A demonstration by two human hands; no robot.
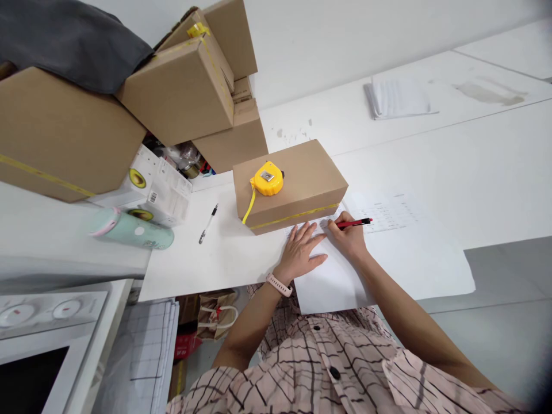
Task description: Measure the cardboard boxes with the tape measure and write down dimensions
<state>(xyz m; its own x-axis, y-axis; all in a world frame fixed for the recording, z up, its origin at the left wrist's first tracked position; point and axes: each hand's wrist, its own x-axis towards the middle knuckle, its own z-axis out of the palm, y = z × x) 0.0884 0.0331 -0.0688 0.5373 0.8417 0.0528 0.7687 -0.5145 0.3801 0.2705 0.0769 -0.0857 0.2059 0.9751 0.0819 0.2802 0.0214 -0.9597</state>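
Note:
My right hand (347,237) is closed around a red and black pen (356,223), its tip end down at a sheet of paper (330,284). Flat on the same sheet lies my left hand (304,250), fingers stretched out, with a pink band on the wrist. Just beyond both hands sits a closed cardboard box (302,178) with yellow tape along its near side. On top of the box rests a yellow tape measure (268,179), its strip end hanging over the front edge. Printed rows show on a paper (394,215) to the right.
A black and clear pen (209,224) lies left of the box. Farther left are a mint-green bottle (133,228) on its side, white avocado-print cartons (161,187) and stacked cardboard boxes (181,92). A paper stack (399,98) lies at the back; a white appliance (47,339) stands lower left.

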